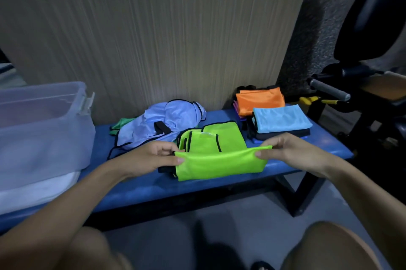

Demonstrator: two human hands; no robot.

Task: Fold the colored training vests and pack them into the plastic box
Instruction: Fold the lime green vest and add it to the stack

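Observation:
A lime green vest (217, 160) with black trim lies on the blue bench (153, 184), its near part lifted into a fold. My left hand (151, 156) pinches the fold's left corner and my right hand (285, 151) pinches its right corner. Behind it, an unfolded pale blue vest (167, 122) lies crumpled over a green one (122, 124). Folded vests are stacked at the right: an orange one (259, 99) at the back and a light blue one (282, 120) on top of dark ones. The clear plastic box (41, 138) stands at the bench's left end.
A large cardboard sheet (153, 39) stands upright behind the bench. Black gym equipment with a grey padded bar (329, 89) and yellow parts sits to the right. My knees (325, 247) are below the bench's front edge.

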